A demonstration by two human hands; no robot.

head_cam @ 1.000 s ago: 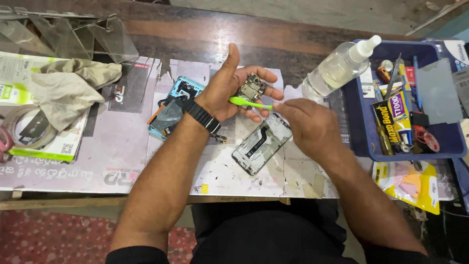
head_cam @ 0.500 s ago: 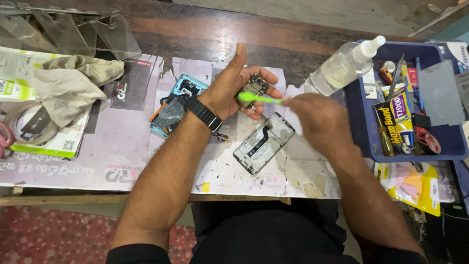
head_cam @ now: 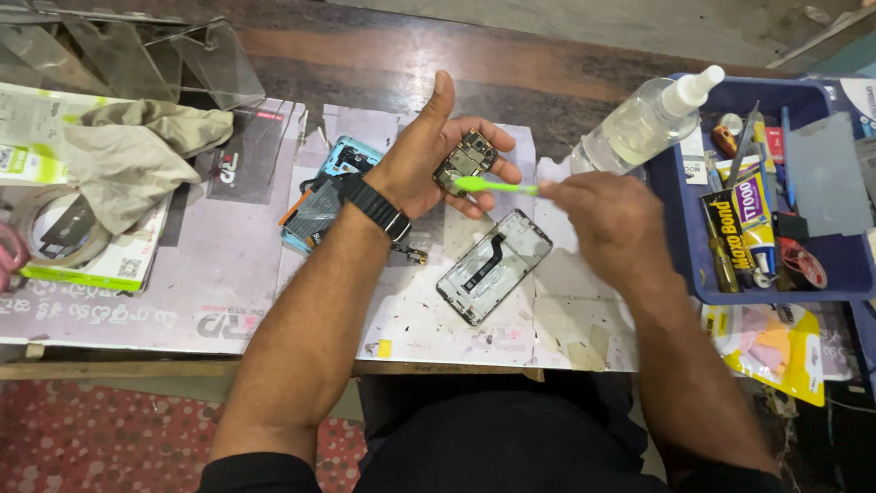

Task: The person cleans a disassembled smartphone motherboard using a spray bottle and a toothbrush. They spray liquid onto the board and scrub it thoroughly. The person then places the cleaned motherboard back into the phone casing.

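Green brush (head_cam: 493, 187) pinched in right hand (head_cam: 613, 230), bristles on dark, component-studded circuit board (head_cam: 464, 161) cradled in left hand (head_cam: 429, 155).

left hand (head_cam: 427, 162) cradles circuit board (head_cam: 464, 160); right hand (head_cam: 613, 224) holds green brush (head_cam: 493, 187) against it.

A gutted phone frame (head_cam: 493, 267) is lying on the counter (head_cam: 164, 301) just below the fingers, and a blue-edged phone shell (head_cam: 321, 194) is resting to their left, partly under a forearm. Farther left of the fingers a crumpled beige cloth (head_cam: 128, 155) is draping over a white and green box (head_cam: 100, 260), with clear plastic stands (head_cam: 137, 55) sitting behind it. To the right of the fingers a clear spray bottle (head_cam: 643, 123) is leaning against a blue tray (head_cam: 684, 246) that is holding glue tubes and small tools, and a yellow packet (head_cam: 776, 351) is lying below that tray.
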